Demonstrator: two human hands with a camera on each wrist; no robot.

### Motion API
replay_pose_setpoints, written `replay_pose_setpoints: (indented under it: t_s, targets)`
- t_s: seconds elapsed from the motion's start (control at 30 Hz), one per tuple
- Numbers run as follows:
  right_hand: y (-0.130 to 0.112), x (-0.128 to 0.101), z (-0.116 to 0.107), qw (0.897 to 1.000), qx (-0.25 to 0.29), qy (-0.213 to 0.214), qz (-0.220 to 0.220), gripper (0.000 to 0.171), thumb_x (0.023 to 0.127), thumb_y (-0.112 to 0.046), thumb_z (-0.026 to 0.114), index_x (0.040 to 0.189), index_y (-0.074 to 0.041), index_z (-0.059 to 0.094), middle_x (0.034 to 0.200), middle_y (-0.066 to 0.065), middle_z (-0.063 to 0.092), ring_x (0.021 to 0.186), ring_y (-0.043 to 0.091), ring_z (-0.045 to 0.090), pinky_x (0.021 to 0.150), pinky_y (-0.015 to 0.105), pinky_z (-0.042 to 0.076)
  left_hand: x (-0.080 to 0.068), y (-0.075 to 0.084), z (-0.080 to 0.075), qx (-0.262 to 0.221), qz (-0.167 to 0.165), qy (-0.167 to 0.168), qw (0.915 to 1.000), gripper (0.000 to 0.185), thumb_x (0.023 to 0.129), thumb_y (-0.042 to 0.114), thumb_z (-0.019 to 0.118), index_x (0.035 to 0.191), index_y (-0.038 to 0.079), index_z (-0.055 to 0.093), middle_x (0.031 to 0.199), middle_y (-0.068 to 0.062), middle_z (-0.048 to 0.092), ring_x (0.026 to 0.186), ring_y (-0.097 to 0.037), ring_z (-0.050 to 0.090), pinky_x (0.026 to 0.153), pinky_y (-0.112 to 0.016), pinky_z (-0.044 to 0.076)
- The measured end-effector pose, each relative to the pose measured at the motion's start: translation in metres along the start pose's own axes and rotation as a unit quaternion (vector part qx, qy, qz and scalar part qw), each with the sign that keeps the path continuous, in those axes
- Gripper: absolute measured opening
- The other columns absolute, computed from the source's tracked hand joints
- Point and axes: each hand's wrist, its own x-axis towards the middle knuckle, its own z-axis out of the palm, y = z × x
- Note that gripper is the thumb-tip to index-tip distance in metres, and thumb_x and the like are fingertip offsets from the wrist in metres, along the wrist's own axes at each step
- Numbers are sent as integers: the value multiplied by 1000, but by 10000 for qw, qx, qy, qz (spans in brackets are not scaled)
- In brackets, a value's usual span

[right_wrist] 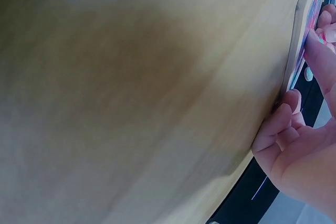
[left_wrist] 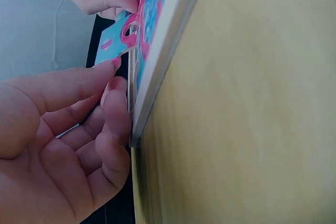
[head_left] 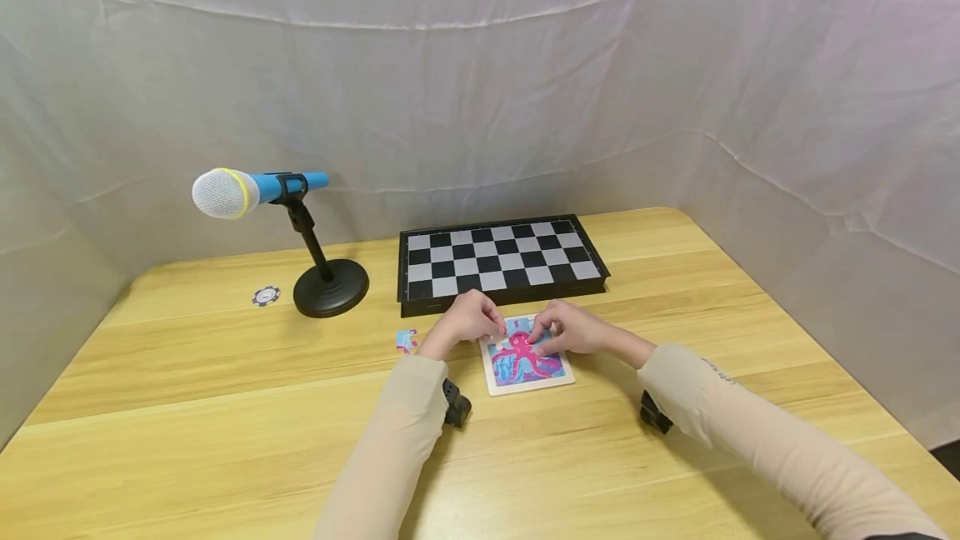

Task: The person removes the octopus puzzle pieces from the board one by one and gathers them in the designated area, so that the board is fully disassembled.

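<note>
An octopus jigsaw puzzle (head_left: pixel 525 365) lies in a white-edged tray (head_left: pixel 531 390) on the table. My left hand (head_left: pixel 467 319) pinches the edge of a light-blue and pink puzzle piece (left_wrist: pixel 109 43), which stands tilted up from the tray in the left wrist view. Across from it my right hand (head_left: pixel 572 330) touches the puzzle's face with thumb and forefinger, its other fingers bent beside the tray edge in the right wrist view. A loose puzzle piece (head_left: pixel 406 341) lies on the table left of my left hand.
A black-framed checkered board (head_left: pixel 501 258) sits just behind the tray. To the left, a blue microphone (head_left: pixel 258 188) rests in a black desk stand (head_left: pixel 331 288); a poker chip (head_left: pixel 266 296) lies near its base. Pale cloth (head_left: pixel 480 90) hangs around the table (head_left: pixel 247 432).
</note>
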Motion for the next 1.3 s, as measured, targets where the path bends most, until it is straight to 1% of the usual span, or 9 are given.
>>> replay_pose_setpoints:
  t_s: [0.2, 0.47, 0.73, 0.97, 1.13, 1.3]
  targets:
    - [-2, -1, 0, 10000, -27, -21, 21, 7, 76, -9, 70, 83, -7, 69, 84, -1, 57, 78, 19, 41, 69, 30, 35, 0, 0, 1, -91, -52, 75, 9999, 6, 75, 4, 70, 72, -1, 67, 59, -5, 58, 49, -12, 46, 42, -18, 35]
    - [-3, -1, -1, 10000, -54, -34, 37, 5, 77, -8, 69, 81, -8, 68, 82, -2, 55, 77, 18, 41, 68, 30, 35, 1, -1, 2, -190, -112, 134, 9997, 7, 75, 4, 70, 71, -1, 68, 59, -5, 59, 50, -11, 49, 46, -19, 41]
    - [-1, -1, 0, 9999, -85, -93, 95, 4, 77, -10, 69, 81, -8, 67, 83, -1, 51, 79, 19, 41, 67, 29, 35, 1, -2, 2, -296, -98, 134, 9994, 7, 75, 3, 70, 70, -2, 67, 57, -6, 60, 48, -11, 49, 44, -18, 39]
    - [-1, -1, 0, 9999, -17, -52, 111, 4, 77, -10, 69, 80, -9, 67, 83, -1, 50, 79, 19, 40, 66, 29, 35, 1, -3, -1, -478, -263, 296, 9981, 6, 76, 4, 69, 72, -2, 68, 60, -7, 60, 47, -12, 47, 43, -18, 38]
    - [-2, -1, 1, 9998, 14, -36, 182, 4, 77, -10, 69, 80, -10, 68, 84, 0, 49, 79, 18, 40, 67, 29, 35, 0, -4, -2, -511, -247, 332, 9978, 6, 76, 4, 69, 73, -2, 68, 64, -8, 62, 47, -13, 49, 44, -18, 39]
    - [-2, -1, 1, 9996, 33, -35, 270, 6, 77, -11, 69, 82, -10, 68, 86, 1, 51, 80, 19, 40, 68, 30, 35, -1, -7, -4, -676, -239, 383, 9967, 6, 76, 4, 68, 74, -2, 68, 63, -10, 62, 47, -12, 48, 45, -18, 39]
